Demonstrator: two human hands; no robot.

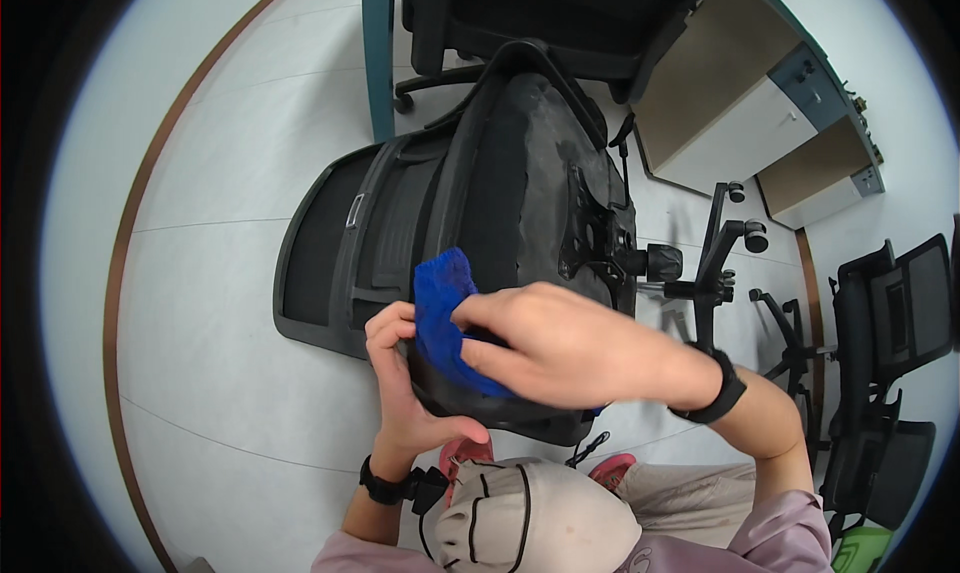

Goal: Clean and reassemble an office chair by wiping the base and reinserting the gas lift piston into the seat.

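Note:
An office chair lies tipped over on the floor in front of me, its black seat underside and metal mechanism facing right. My right hand grips a blue cloth and presses it against the near edge of the seat. My left hand is curled round that same edge beside the cloth, thumb apart from the fingers. The cloth hides part of the seat rim. To the left of the seat lies the chair's mesh backrest.
The chair's wheeled base sticks out to the right. Another black chair stands beyond, near a teal post. Cabinets line the far right, and more black chairs stand at the right wall. Pale floor tiles spread leftward.

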